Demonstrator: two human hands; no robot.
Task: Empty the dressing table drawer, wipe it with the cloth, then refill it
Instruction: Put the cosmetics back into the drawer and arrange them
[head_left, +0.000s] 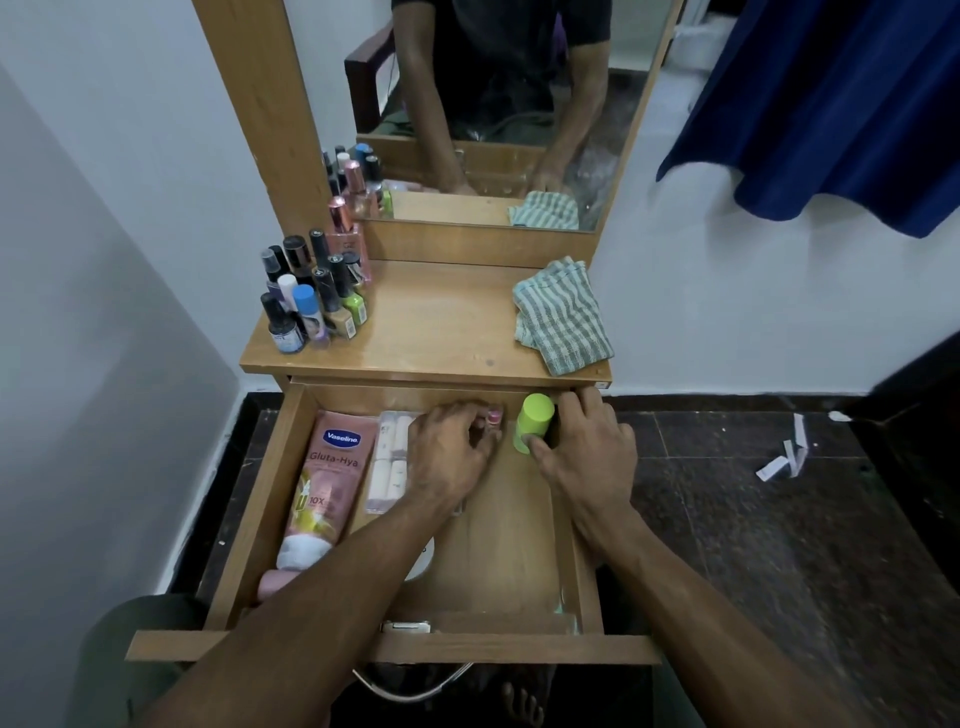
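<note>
R hand (584, 441) clamped the upright green bottle (532, 423) at drawer (260, 519) back-right; L hand (452, 452) pinched a small pink item (494, 415) just left.

A blue curtain (831, 104) hangs against the white wall (701, 291), high and to the right of where the grip is. Scraps of white paper (784, 457) lie on the dark tiled floor (779, 545), level with the grip and well off to its right. Straight beyond the grip, above it, a wood-framed mirror (498, 104) stands upright. Far to the left of the grip another white wall (104, 312) meets the floor along a dark skirting.
</note>
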